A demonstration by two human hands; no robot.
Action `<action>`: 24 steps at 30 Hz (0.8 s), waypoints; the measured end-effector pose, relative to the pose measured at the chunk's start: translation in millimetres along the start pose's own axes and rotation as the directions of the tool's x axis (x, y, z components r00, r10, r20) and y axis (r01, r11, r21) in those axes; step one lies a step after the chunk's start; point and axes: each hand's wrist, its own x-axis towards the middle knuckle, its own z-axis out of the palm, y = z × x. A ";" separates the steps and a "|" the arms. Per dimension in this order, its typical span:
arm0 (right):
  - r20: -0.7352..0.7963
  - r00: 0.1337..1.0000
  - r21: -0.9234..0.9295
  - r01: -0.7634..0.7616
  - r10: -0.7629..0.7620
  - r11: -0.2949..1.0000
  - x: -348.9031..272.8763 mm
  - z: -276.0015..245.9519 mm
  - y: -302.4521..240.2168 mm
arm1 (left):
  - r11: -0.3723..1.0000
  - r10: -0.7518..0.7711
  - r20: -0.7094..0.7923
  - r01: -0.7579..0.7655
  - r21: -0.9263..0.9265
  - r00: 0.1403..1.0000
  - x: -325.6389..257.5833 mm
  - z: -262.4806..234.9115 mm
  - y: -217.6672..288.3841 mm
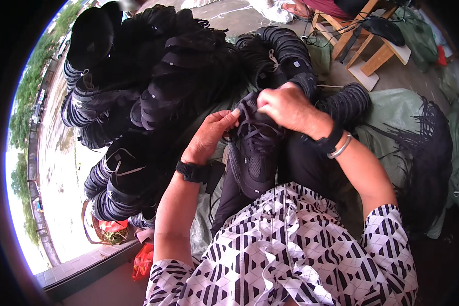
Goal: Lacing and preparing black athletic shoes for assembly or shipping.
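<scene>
A black sneaker upper [255,163] lies across my lap, its toe toward me. Dark laces [257,130] criss-cross its front. At the upper's far left edge, my left hand [214,131] pinches the material between thumb and fingers. My right hand [289,108] is closed in a fist by the far end of the lacing, at the right of the tongue. What its fingers grip is hidden by the hand itself. Both wrists wear black bands, and a silver bangle [340,147] sits on the right one.
Large piles of nested black shoe uppers [183,71] rise at my left and ahead. Further stacks [344,104] lie beyond my right hand. A bunch of loose black laces [428,148] drapes over green sacking [392,104]. Wooden stools [367,48] and another person's leg stand far right.
</scene>
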 end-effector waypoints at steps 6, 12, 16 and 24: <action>-0.108 0.965 -0.159 -0.256 0.241 0.954 -59.0 -21.5 88.0 | 0.992 0.024 -0.057 -0.017 0.125 0.998 -3.3 15.0 8.5; -0.137 0.969 -0.002 -0.209 0.206 0.978 -61.3 -8.2 59.1 | 0.992 0.127 0.007 -0.127 -0.014 0.992 -10.3 2.6 -12.2; -0.028 0.991 0.135 -0.122 0.127 0.983 -51.9 6.3 44.8 | 0.999 0.046 -0.061 -0.045 0.009 0.997 -13.3 3.4 3.5; 0.059 0.989 0.282 -0.150 0.139 0.948 -47.3 -2.6 -3.1 | 0.986 -0.039 0.049 0.030 0.166 0.998 27.3 -37.3 29.3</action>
